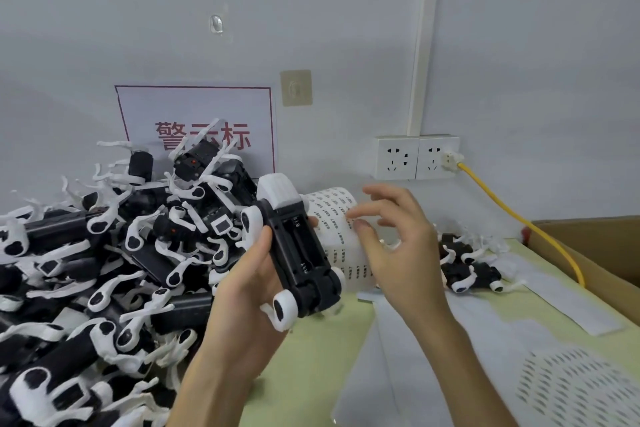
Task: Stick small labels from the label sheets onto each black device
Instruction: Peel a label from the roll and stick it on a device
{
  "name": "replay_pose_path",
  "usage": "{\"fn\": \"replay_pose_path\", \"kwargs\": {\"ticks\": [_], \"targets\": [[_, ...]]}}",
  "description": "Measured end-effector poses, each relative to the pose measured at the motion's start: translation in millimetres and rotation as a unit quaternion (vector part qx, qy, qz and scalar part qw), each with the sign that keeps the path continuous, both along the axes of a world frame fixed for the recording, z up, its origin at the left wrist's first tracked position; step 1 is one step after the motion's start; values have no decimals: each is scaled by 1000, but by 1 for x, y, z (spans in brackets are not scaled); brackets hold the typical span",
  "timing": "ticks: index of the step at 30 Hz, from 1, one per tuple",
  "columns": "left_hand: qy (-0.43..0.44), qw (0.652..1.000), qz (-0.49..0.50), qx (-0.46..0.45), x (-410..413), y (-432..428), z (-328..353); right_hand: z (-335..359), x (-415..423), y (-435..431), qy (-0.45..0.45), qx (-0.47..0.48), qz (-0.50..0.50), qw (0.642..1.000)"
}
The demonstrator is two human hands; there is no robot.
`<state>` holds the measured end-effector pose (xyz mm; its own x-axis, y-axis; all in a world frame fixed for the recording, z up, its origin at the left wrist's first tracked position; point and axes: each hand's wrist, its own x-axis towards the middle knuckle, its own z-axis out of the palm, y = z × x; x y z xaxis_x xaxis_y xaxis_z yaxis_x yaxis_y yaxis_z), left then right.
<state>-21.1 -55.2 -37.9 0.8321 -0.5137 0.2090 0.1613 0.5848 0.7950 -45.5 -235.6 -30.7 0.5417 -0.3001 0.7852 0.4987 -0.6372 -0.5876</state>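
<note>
I see a pale green surface (311, 374) set against a grey-white wall (346, 10). On its left side lies a big heap of black devices (104, 253) with white parts; a smaller cluster (467, 267) sits near the wall on the right. Spent backing strips (571, 305) lie flat on the right half, beside a cardboard box (588, 253).

On the wall hang a red-bordered sign (197, 107) with red characters, two white sockets (415, 158) and a clear hook (216, 24). A yellow cable (519, 218) runs from the right socket down toward the box.

My left hand (242, 291) is clamped around one black device (298, 253), held above the surface with its open battery bay facing me. A curled label sheet (332, 211) stands just behind it. My right hand (391, 246) is at the sheet, fingers loosely bent, thumb and forefinger close together; the blur keeps me from telling whether they pinch a label.
</note>
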Motion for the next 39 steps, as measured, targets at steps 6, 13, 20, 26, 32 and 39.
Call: {"fn": "replay_pose_path", "kwargs": {"ticks": [6, 13, 20, 26, 32, 39], "targets": [[-16, 1000, -7, -19, 3, 5, -2, 4, -7, -1, 34, -21, 96, 995], [-47, 997, -30, -48, 4, 4, -1, 4, -6, 2, 24, -41, 78, 996], [-63, 995, -51, -51, 5, 2, -3, 1, -5, -1, 19, -38, 40, 998], [-93, 993, -62, -28, 5, -4, -3, -2, -3, 5, 12, -4, 62, 998], [-92, 995, -38, -9, 8, -4, -8, -4, 0, 8, 8, 12, 88, 996], [-83, 996, -36, -16, 4, -3, -6, -5, 0, 8, 10, 14, 89, 996]]}}
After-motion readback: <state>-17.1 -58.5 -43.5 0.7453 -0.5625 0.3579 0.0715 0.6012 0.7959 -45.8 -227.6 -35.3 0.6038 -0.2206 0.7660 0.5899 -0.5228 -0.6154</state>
